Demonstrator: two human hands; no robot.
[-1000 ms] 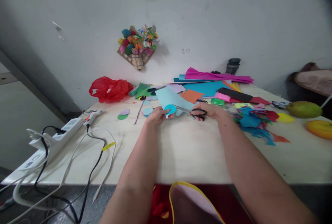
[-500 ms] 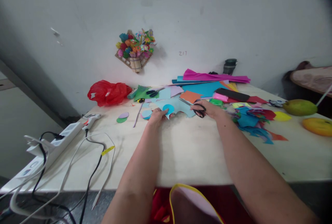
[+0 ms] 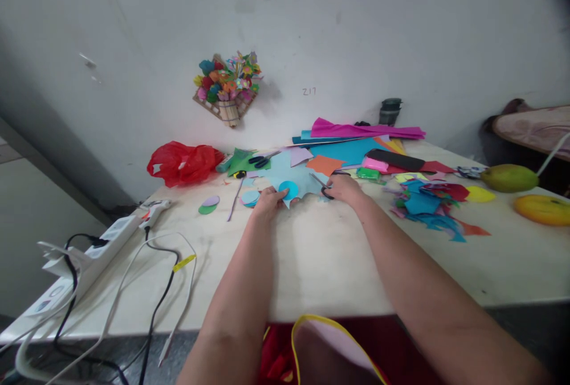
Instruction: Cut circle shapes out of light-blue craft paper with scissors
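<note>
Between its thumb and fingers my left hand (image 3: pixel 269 199) pinches a bright blue paper circle (image 3: pixel 289 189), which lies over a pale blue paper sheet (image 3: pixel 297 171) with a scalloped near edge. My right hand (image 3: pixel 347 188) is closed round the black handles of a pair of scissors (image 3: pixel 318 181). Their blades point left and away, over the pale sheet, a little to the right of the circle. Just left of my left hand lies a small stack of paper circles (image 3: pixel 250 197). A purple and a green circle (image 3: pixel 208 204) overlap farther left.
A red plastic bag (image 3: pixel 183 163) and second scissors (image 3: pixel 260 160) lie at the back left. A power strip (image 3: pixel 86 260) with cables runs along the left side. Coloured paper scraps (image 3: pixel 427 201), a mango (image 3: pixel 510 177) and a yellow-orange fruit (image 3: pixel 542 210) lie right.
My right hand has moved left with the scissors, nearer the blue circle, and the blades now show over the pale sheet. My left hand keeps its pinch on the circle. The view has shifted slightly.
</note>
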